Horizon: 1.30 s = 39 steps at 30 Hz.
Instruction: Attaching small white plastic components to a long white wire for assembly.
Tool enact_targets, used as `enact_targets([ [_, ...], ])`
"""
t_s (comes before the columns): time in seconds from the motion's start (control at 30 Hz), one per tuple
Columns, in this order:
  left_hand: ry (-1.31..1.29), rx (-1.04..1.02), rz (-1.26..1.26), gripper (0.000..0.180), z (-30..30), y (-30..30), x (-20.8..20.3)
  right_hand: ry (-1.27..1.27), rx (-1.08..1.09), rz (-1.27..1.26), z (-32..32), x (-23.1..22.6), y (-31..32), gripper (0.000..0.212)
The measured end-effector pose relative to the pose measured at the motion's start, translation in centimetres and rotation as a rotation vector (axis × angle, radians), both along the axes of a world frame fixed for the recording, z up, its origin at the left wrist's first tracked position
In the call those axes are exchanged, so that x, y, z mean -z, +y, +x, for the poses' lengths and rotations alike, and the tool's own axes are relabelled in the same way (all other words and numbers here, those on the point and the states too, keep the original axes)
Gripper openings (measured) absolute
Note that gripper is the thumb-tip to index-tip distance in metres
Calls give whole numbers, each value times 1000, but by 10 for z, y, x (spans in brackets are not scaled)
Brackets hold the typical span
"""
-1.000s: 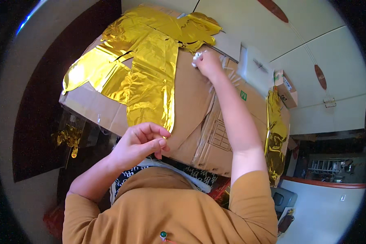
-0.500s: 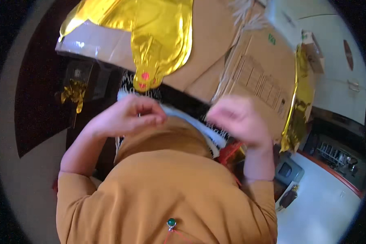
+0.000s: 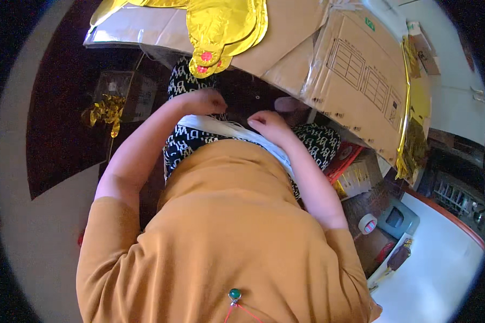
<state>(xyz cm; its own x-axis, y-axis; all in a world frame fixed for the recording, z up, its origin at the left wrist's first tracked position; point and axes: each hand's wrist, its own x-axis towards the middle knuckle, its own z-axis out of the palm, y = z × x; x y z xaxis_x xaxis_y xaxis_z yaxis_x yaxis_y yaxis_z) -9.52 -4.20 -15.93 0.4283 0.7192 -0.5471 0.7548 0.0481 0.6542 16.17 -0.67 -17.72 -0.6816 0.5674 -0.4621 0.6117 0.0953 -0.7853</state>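
Evidently the left hand (image 3: 206, 102) is the nearer to the gold foil (image 3: 223, 24), which lies straight ahead of its fingers, well apart from touching. Visible part of foil runs roughly fore-and-aft, narrowing toward the wearer; its red-dotted tabs (image 3: 203, 63) overhang the cardboard (image 3: 285, 32) edge, pointing back at the left fingers. Right hand (image 3: 272, 128): foil lies ahead and to the left of its fingers, farther off. Both sets of fingers curled, over the lap beside a white strip (image 3: 215, 126); cannot tell if either grips anything.
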Motion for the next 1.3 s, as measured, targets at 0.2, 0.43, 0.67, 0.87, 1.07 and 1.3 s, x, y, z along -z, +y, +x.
enact_targets([
  [0.2, -44, 74, 85, 26, 24, -2, 13, -42, -115, -95, -24, 19, 3, 29],
  [0.43, -125, -102, 258, 26, 16, 2, 14, 30, -65, -103, -24, 18, 4, 26],
  [0.67, 30, 194, 146, 24, 25, -4, 20, 42, -50, -153, -22, 24, 5, 27],
  [0.87, -13, -56, 178, 21, 6, 8, 15, 61, -55, -106, -18, 15, 7, 29],
  [1.07, 13, -27, 257, 23, 16, 3, 1, 87, 32, -138, -20, 11, 8, 27],
  [1.3, 122, 86, 184, 23, 28, 0, 19, 88, 14, -113, -14, 8, 8, 27],
])
